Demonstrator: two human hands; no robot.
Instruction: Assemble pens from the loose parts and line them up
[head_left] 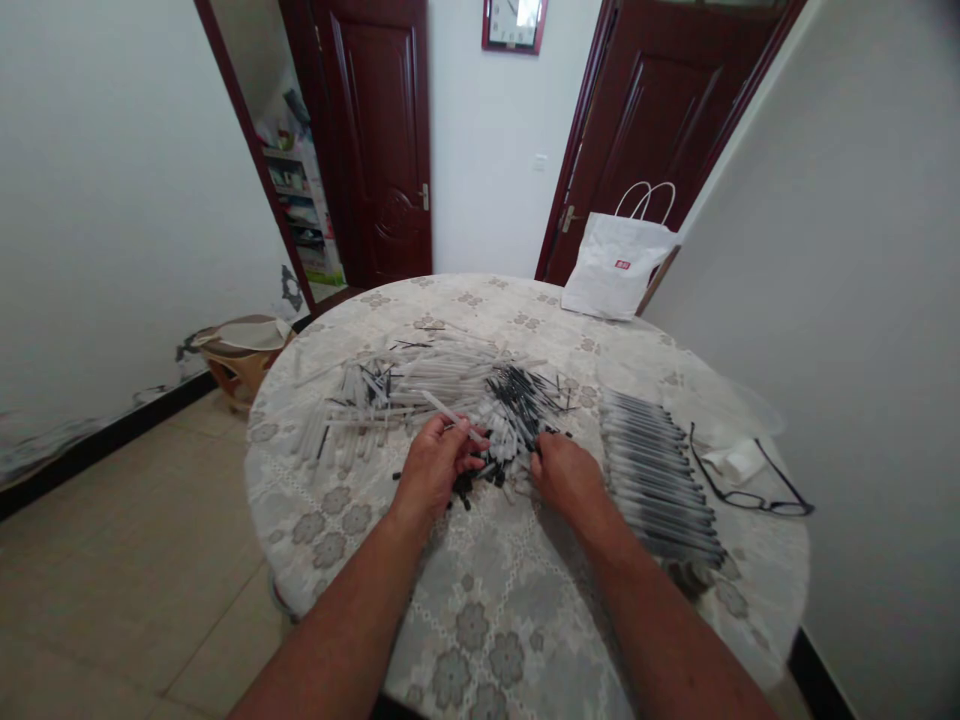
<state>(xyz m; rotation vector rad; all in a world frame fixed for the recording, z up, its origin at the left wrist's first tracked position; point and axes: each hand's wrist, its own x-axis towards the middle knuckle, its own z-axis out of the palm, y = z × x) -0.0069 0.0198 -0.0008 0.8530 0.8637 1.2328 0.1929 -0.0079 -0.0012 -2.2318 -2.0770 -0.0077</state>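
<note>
Between the thumb and fingers of my left hand (435,462) is a whitish pen barrel (444,407), tilted up to the left. My right hand (566,472) is closed at the near end of a pile of dark pen refills (521,395); what its fingertips hold, if anything, is hidden. Small white pen parts (504,432) lie between my hands, with small black pieces (463,490) just below them. Behind my left hand spreads a heap of loose whitish barrels (442,378). A neat row of assembled-looking pens (660,470) lies right of my right hand.
The round table has a flowered cloth (480,630). Eyeglasses (750,497) and a crumpled white item (735,458) lie at the right. A white paper bag (621,265) stands at the back right edge. A wooden stool (244,360) is on the floor at left.
</note>
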